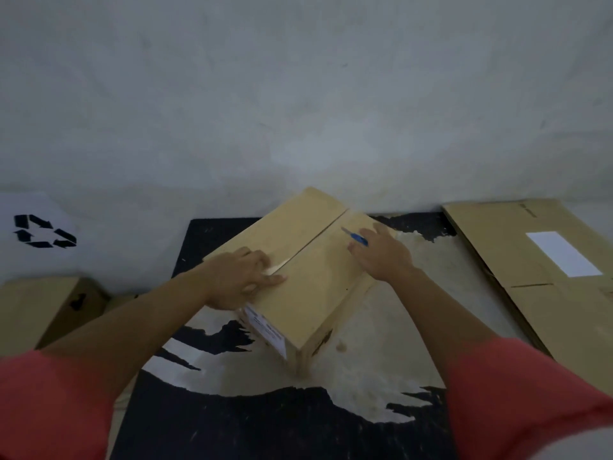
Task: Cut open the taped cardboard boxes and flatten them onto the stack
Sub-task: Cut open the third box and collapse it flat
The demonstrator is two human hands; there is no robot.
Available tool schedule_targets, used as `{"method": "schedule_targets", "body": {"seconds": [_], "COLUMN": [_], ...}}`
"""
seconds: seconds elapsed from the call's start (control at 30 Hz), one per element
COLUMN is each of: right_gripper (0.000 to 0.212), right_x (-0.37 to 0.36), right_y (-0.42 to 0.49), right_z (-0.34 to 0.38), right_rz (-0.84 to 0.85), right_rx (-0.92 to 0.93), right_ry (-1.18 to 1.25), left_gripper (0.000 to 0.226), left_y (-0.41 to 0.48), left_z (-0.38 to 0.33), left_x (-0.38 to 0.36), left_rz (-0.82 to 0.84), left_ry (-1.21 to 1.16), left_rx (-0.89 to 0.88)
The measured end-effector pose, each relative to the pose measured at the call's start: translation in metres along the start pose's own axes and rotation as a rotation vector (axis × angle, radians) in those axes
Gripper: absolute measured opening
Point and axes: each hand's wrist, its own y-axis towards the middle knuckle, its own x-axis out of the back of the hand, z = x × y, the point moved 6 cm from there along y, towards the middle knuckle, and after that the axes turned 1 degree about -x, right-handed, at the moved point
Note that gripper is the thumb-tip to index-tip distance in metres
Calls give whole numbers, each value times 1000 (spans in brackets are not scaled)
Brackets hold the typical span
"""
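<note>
Head view: the taped box (311, 287) is stood on the black mat (232, 423), directly under both sets of fingers. The left hand (242, 280) is laid flat, fingers released and pressed beside the near end of the centre seam, evidently so that the box is steadied. The blue cutter (355, 236) is pinched, as far as can be judged, in the right hand (381, 257), its blade just beside the seam, ready for slitting. The flattened stack (530, 260) is kept well right of the right fingers.
</note>
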Motion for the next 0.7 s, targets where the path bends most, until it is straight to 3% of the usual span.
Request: {"method": "schedule_targets", "body": {"seconds": [0.03,0.13,0.27,0.4,0.53,0.7], "right_gripper": [61,84,100,116,139,116], "right_x": [0,-1,-2,2,1,-2], "right_y": [6,27,39,32,12,-32], "right_z": [-3,-12,-15,-25,-36,-40], "right_rz": [42,118,181,167,169,155], "right_rx": [-14,-24,-39,-145,-239,-336], "right_ry": [-21,-60,-12,-33,-133,-62], "left_gripper": [61,94,131,113,128,138], "left_y": [-1,-3,2,11,28,51], "left_z": [-3,-21,-40,-30,-26,-11], "left_x": [3,6,-13,-18,-3,7], "left_rz": [-12,-125,-34,48,81,47], "left_ry": [-87,-378,-315,-286,-296,-352], "left_rx": [28,190,288,343,408,460]}}
